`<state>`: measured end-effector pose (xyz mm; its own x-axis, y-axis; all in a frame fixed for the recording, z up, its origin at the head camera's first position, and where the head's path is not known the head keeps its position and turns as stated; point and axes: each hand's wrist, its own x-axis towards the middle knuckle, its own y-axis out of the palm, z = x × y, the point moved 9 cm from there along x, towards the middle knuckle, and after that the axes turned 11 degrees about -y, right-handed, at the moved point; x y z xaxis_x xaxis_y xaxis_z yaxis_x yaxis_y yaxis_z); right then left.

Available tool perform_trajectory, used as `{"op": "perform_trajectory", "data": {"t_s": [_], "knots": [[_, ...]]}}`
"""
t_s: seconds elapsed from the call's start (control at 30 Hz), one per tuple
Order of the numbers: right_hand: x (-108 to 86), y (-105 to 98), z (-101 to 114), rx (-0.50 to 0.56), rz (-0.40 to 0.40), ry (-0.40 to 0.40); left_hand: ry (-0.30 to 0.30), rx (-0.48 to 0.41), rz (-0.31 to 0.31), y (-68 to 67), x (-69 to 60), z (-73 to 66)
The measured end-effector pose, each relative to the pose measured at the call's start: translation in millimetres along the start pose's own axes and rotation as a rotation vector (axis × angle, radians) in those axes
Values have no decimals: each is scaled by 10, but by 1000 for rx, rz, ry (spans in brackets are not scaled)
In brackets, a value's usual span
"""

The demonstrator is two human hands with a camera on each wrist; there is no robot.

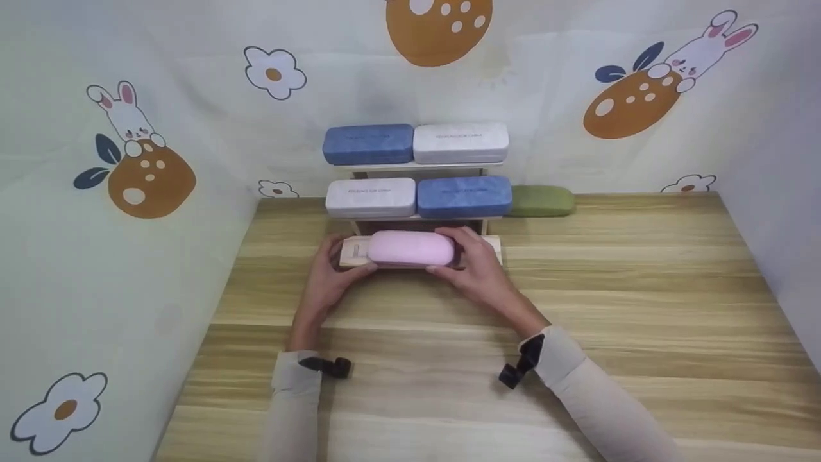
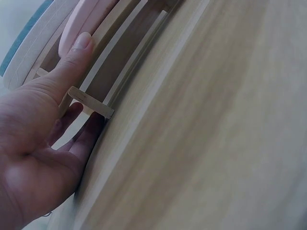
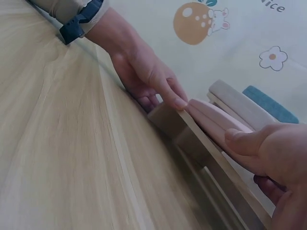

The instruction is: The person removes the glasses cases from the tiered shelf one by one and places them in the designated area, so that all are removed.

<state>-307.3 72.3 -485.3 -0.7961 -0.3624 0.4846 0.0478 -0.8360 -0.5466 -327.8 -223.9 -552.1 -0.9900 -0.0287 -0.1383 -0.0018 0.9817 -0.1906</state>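
A pink glasses case point(image 1: 411, 248) lies on the lowest step of a small tiered wooden rack point(image 1: 354, 251). My right hand point(image 1: 478, 264) grips its right end, thumb in front and fingers behind. At the rack's left end my left hand point(image 1: 330, 273) holds the bottom step. In the left wrist view, the left hand point(image 2: 43, 120) has its thumb along the step's front near the pink case point(image 2: 88, 21), with the other fingers behind and below. The right wrist view shows the right hand's thumb point(image 3: 244, 142) on the pink case point(image 3: 216, 122); its other fingers are partly hidden.
A white case point(image 1: 371, 197) and a blue case point(image 1: 464, 196) sit on the middle step. Above them are another blue case point(image 1: 368, 144) and white case point(image 1: 460, 143). A green case point(image 1: 544, 201) lies on the table point(image 1: 609, 308) at right. A patterned backdrop point(image 1: 545, 96) stands behind.
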Motion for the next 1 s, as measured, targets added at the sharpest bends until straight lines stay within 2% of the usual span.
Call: {"op": "perform_trajectory", "data": {"t_s": [0.37,0.7,0.83,1.0], "knots": [[-178,-292,-185,34,-2,49,-6,7,-12,-9,-18,-6],[-313,-513,-277,26,-29,22,3,-29,17,16,-10,-1],[-379,-587,-342,88,-41,9,10,-32,16,15,-6,-6],[-472,-681,-464,217,-51,25,10,-28,14,11,-7,-6]]}}
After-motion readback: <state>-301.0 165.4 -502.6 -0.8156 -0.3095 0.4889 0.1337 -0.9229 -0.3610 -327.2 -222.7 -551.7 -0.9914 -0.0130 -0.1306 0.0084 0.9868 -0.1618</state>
